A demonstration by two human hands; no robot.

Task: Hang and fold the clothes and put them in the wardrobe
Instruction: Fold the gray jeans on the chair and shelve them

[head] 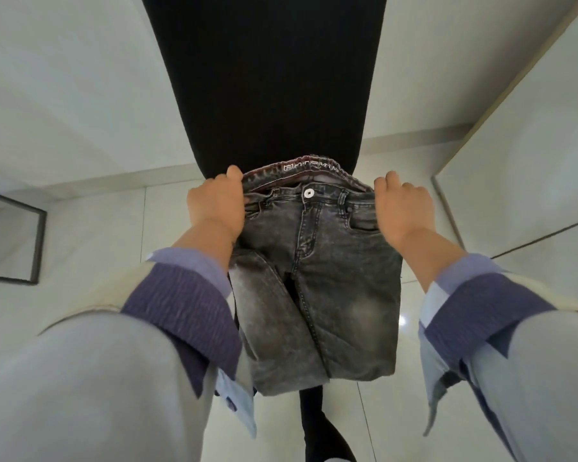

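At the centre of the view, a pair of grey washed jeans (pixel 314 288) is hanging front-out with its button at 12 o'clock and its folded lower edge at 6 o'clock, over a pale tiled floor (pixel 97 228). At 9 o'clock of the waistband the left hand (pixel 216 205) is gripping the jeans' edge, while at 3 o'clock the right hand (pixel 402 211) is clutching the opposite edge. Behind the waistband, a long black garment (pixel 267 85) is stretching away toward 12 o'clock.
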